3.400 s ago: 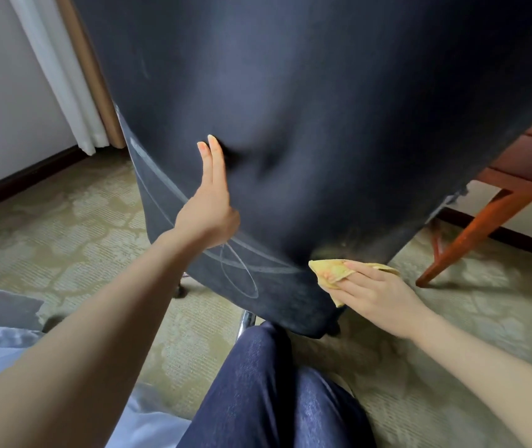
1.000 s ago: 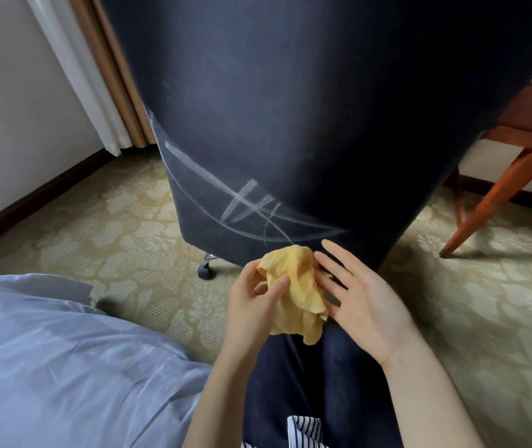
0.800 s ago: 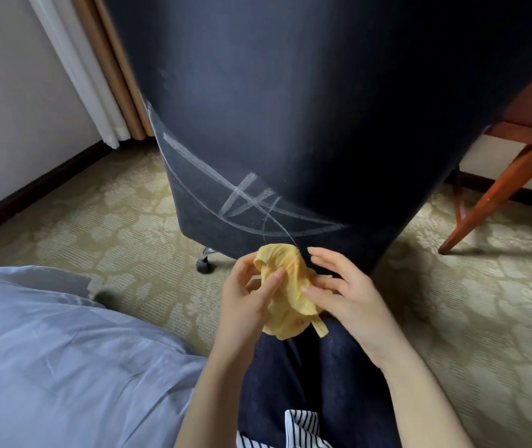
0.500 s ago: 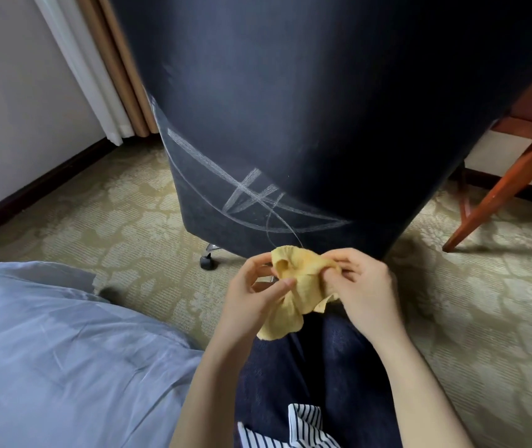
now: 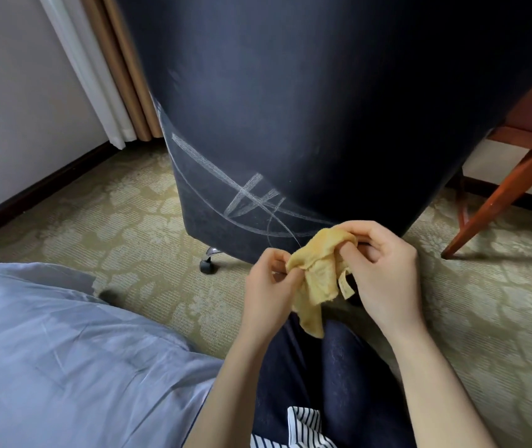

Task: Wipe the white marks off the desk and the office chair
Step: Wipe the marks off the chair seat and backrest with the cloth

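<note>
Both hands are on the yellow cloth (image 5: 318,276), just in front of the chair (image 5: 323,108). My left hand (image 5: 269,286) pinches one bunched edge with its fingers curled. My right hand (image 5: 384,273) curls round the top. The rest hangs over my knee (image 5: 339,357). White marks (image 5: 248,197) cross the chair's lower back, just above the cloth.

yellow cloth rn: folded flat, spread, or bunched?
Bunched. The yellow cloth is crumpled between the left hand and right hand, both pinching it, with a loose end hanging down.
</note>
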`<control>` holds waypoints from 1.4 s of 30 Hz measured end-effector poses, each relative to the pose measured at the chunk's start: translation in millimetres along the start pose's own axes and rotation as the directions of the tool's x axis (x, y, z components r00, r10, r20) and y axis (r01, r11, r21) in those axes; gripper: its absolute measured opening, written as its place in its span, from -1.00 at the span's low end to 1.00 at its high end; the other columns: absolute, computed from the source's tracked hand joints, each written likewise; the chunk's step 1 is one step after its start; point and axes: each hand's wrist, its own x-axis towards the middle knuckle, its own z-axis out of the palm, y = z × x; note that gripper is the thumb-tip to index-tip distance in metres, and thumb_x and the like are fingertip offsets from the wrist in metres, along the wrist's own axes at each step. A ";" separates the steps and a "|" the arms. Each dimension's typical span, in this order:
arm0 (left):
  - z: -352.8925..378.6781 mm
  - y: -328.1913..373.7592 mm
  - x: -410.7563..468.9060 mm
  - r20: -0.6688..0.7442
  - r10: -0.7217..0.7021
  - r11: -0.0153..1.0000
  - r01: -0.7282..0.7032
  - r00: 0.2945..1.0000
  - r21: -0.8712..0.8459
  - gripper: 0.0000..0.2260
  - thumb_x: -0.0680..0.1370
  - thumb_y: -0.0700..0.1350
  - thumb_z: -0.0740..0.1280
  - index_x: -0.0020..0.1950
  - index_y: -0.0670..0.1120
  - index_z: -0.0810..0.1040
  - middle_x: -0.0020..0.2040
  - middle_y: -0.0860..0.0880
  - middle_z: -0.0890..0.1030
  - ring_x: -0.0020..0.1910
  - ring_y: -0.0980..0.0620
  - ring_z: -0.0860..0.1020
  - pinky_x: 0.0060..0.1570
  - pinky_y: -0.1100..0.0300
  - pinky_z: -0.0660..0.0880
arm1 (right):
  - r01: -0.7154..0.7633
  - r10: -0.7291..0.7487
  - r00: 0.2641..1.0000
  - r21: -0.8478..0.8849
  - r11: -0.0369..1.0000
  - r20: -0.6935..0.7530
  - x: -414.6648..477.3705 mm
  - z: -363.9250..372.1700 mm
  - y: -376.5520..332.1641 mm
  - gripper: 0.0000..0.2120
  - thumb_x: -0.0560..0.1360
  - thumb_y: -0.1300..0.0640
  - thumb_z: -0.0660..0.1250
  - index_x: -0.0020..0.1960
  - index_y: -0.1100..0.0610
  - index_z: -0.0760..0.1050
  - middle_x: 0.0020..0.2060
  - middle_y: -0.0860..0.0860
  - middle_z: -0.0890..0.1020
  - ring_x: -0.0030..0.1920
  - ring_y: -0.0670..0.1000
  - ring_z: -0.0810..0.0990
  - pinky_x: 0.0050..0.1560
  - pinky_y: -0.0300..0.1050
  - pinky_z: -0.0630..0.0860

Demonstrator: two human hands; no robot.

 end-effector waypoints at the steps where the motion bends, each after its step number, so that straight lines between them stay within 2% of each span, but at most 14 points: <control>1: -2.5 3.1 4.4 -0.070 -0.013 1.000 0.011 0.997 -0.030 -0.84 0.47 -0.31 0.31 -0.17 -0.05 0.47 -0.22 -0.04 0.57 -0.21 0.01 0.54 -0.16 0.08 0.49 | 0.023 -0.023 1.000 -0.006 1.000 -0.005 -2.7 -2.4 2.4 -0.73 0.39 0.27 0.30 -0.14 -0.09 0.60 -0.22 -0.11 0.68 -0.18 -0.10 0.65 -0.18 -0.31 0.54; 5: -16.1 17.0 18.3 -0.157 -0.045 0.969 0.005 0.987 -0.247 -0.82 0.50 -0.35 0.27 -0.11 -0.06 0.45 -0.18 -0.08 0.56 -0.26 0.03 0.51 -0.20 0.12 0.50 | 0.173 -0.159 0.984 -0.238 0.956 0.077 -20.0 -10.3 21.6 -0.64 0.35 0.36 0.45 -0.10 -0.11 0.60 -0.17 -0.18 0.66 -0.11 -0.17 0.61 -0.03 -0.32 0.50; 8: -21.9 26.7 18.4 -0.129 0.042 0.960 -0.076 0.991 -0.269 -0.84 0.52 -0.33 0.30 -0.07 -0.06 0.48 -0.16 -0.06 0.57 -0.25 0.09 0.49 -0.28 0.27 0.44 | 0.159 -0.040 0.956 -0.401 0.902 0.291 -36.6 -9.9 38.7 -0.60 0.35 0.22 0.51 -0.04 -0.24 0.52 -0.06 -0.32 0.60 0.04 -0.26 0.54 0.33 -0.05 0.33; 10: -27.6 30.5 19.0 -0.102 0.103 0.962 -0.126 0.989 -0.243 -0.83 0.51 -0.31 0.32 -0.05 -0.03 0.50 -0.18 -0.01 0.57 -0.26 0.13 0.49 -0.30 0.29 0.44 | 0.104 0.018 0.952 -0.378 0.920 0.306 -41.8 -10.1 44.7 -0.62 0.39 0.12 0.49 0.03 -0.29 0.49 0.00 -0.34 0.59 0.12 -0.27 0.51 0.42 -0.03 0.20; 13: -36.4 34.7 20.8 -0.009 0.168 0.965 -0.167 0.986 -0.201 -0.80 0.50 -0.33 0.34 -0.05 -0.02 0.52 -0.19 0.02 0.58 -0.29 0.11 0.48 -0.32 0.26 0.45 | 0.001 0.023 0.989 -0.162 0.987 0.144 -29.4 -9.8 39.3 -0.62 0.44 0.02 0.41 0.22 -0.21 0.46 0.16 -0.22 0.57 0.24 -0.17 0.48 0.32 -0.23 0.31; 17: -35.0 36.5 16.3 0.118 0.166 0.965 -0.136 0.979 -0.223 -0.80 0.51 -0.34 0.33 -0.01 -0.05 0.53 -0.14 -0.03 0.59 -0.26 0.09 0.50 -0.30 0.22 0.47 | -0.038 0.039 0.972 -0.010 0.999 0.231 -11.5 7.5 22.7 -0.42 0.37 -0.21 0.37 0.34 -0.32 0.25 0.31 -0.29 0.40 0.33 -0.22 0.37 0.28 -0.28 0.33; 19: -30.8 34.2 12.7 0.117 0.142 0.964 -0.111 0.983 -0.243 -0.80 0.51 -0.35 0.33 0.00 -0.05 0.53 -0.14 -0.03 0.59 -0.22 0.07 0.52 -0.23 0.14 0.48 | -0.013 0.011 0.980 0.010 1.000 0.198 -17.6 23.5 19.0 -0.39 0.35 -0.23 0.38 0.34 -0.26 0.25 0.28 -0.25 0.42 0.29 -0.15 0.43 0.20 -0.29 0.40; 22: -23.3 29.9 10.3 0.059 0.104 0.961 -0.085 0.993 -0.262 -0.80 0.49 -0.38 0.32 -0.04 -0.08 0.52 -0.20 0.02 0.59 -0.22 0.10 0.53 -0.24 0.22 0.48 | -0.047 0.051 0.998 0.088 0.995 -0.037 -36.5 49.2 23.4 -0.48 0.35 -0.17 0.40 0.24 -0.10 0.34 0.19 -0.10 0.49 0.17 -0.02 0.52 0.10 -0.13 0.49; 29: -6.5 25.1 13.1 -0.076 0.034 0.992 -0.043 0.997 -0.116 -0.85 0.45 -0.33 0.34 -0.15 -0.08 0.55 -0.31 0.07 0.58 -0.31 0.20 0.53 -0.32 0.34 0.47 | -0.231 0.345 0.908 0.401 0.886 -0.239 -54.7 79.3 26.6 -0.67 0.38 -0.16 0.43 0.07 -0.14 0.43 -0.05 -0.18 0.59 -0.07 -0.18 0.59 -0.16 -0.34 0.50; 32: -10.7 26.4 19.2 -0.047 -0.043 0.990 0.036 0.998 -0.134 -0.83 0.43 -0.35 0.33 -0.17 -0.08 0.57 -0.33 0.08 0.59 -0.32 0.23 0.52 -0.32 0.34 0.46 | -0.254 0.354 0.899 0.351 0.901 -0.259 -49.5 78.2 29.1 -0.69 0.34 -0.16 0.41 0.03 -0.15 0.43 -0.06 -0.19 0.59 -0.07 -0.20 0.59 -0.15 -0.30 0.50; 34: -15.6 27.4 22.0 0.008 -0.101 0.971 0.101 0.995 -0.215 -0.84 0.45 -0.36 0.32 -0.14 -0.11 0.58 -0.26 -0.01 0.61 -0.23 0.09 0.55 -0.21 0.18 0.48 | -0.198 0.264 0.923 0.242 0.950 -0.280 -45.1 75.0 28.8 -0.69 0.39 -0.13 0.44 0.04 -0.10 0.42 -0.06 -0.17 0.58 -0.05 -0.13 0.58 -0.09 -0.26 0.50; 36: -19.9 29.0 23.0 0.036 -0.117 0.956 0.123 0.992 -0.265 -0.83 0.47 -0.38 0.30 -0.12 -0.12 0.57 -0.20 -0.08 0.60 -0.18 0.00 0.54 -0.18 0.11 0.46 | -0.153 0.185 0.950 0.144 0.978 -0.253 -44.3 74.7 29.9 -0.63 0.34 -0.13 0.42 0.07 -0.06 0.41 -0.02 -0.04 0.57 0.01 0.03 0.56 0.01 -0.05 0.52; 39: -25.0 31.3 21.0 0.056 -0.090 0.958 0.102 0.994 -0.269 -0.83 0.47 -0.37 0.29 -0.11 -0.11 0.57 -0.22 -0.02 0.60 -0.20 0.06 0.54 -0.23 0.19 0.44 | -0.187 0.220 0.957 0.178 0.966 -0.189 -45.9 78.9 29.5 -0.58 0.33 -0.12 0.49 0.09 -0.03 0.42 -0.03 0.10 0.57 -0.01 0.14 0.56 -0.04 0.20 0.53; 42: -30.9 35.7 16.6 0.104 -0.050 0.964 0.076 0.993 -0.255 -0.86 0.48 -0.32 0.33 -0.08 -0.09 0.59 -0.20 -0.01 0.61 -0.18 0.09 0.56 -0.15 0.17 0.52 | -0.197 0.256 0.938 0.248 0.948 -0.234 -42.6 81.4 28.4 -0.66 0.36 0.01 0.51 0.04 -0.04 0.43 -0.11 -0.05 0.60 -0.11 -0.08 0.59 -0.11 -0.15 0.55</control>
